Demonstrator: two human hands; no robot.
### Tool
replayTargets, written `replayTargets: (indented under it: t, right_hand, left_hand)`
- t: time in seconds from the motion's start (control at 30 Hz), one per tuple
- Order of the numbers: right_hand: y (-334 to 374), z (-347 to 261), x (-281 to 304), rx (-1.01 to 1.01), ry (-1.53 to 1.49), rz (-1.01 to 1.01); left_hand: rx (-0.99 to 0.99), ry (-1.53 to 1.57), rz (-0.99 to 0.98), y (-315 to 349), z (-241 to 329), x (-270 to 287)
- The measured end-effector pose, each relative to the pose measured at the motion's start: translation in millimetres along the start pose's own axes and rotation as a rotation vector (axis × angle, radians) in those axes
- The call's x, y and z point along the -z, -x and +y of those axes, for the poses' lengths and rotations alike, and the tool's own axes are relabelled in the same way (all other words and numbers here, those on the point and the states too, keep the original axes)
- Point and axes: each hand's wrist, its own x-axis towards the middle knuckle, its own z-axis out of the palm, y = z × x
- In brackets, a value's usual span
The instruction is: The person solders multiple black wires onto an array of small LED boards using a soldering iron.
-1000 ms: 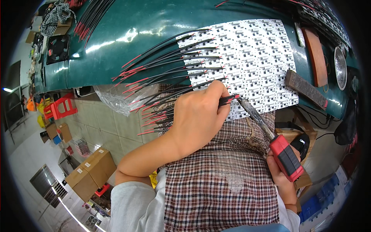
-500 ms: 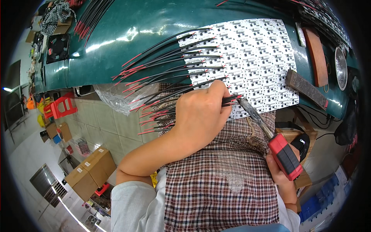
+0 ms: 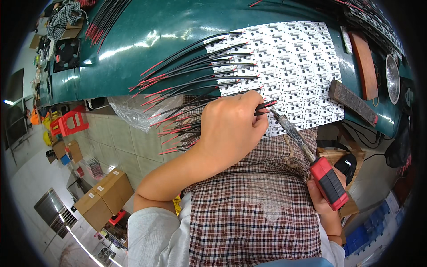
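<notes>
A white sheet of small circuit boards lies at the near edge of the green table. Black wires with red ends fan out leftward from its left side. Over the sheet's lower left corner, my left hand is closed on several of these wires, whose red tips poke out past the fingers. My right hand grips the red and black handle of a soldering iron. The iron's tip meets the board close to the held wire ends; whether it touches a wire I cannot make out.
A dark bar rests on the sheet's right edge, beside a brown block and a round metal bowl. More wires lie at the table's far left, near a black fan. A clear plastic bag hangs below the edge.
My left hand has shifted slightly left, and the wire tips in it now sit a little higher. The iron's tip has drawn slightly left along with them.
</notes>
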Motion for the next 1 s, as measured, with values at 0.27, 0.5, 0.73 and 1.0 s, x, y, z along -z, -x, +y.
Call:
replayTargets:
  t: [0.27,0.5,0.73,1.0]
  right_hand:
    - [-1.3,2.0,-1.8,0.041,-0.028,0.004]
    - [-1.0,-5.9,2.4,0.025,0.040,0.071]
    - [10.4,-1.8,3.5,-0.019,0.084,0.083]
    - [9.0,-0.6,5.2,0.014,0.110,0.055]
  left_hand:
    - [-0.008,0.001,0.002,-1.6,2.2,1.1]
    - [-0.009,-0.014,-0.015,-2.4,1.4,-0.3]
    - [0.013,0.026,-0.063,-3.9,3.0,4.7]
    - [0.025,0.123,-0.112,-4.2,-5.5,5.3]
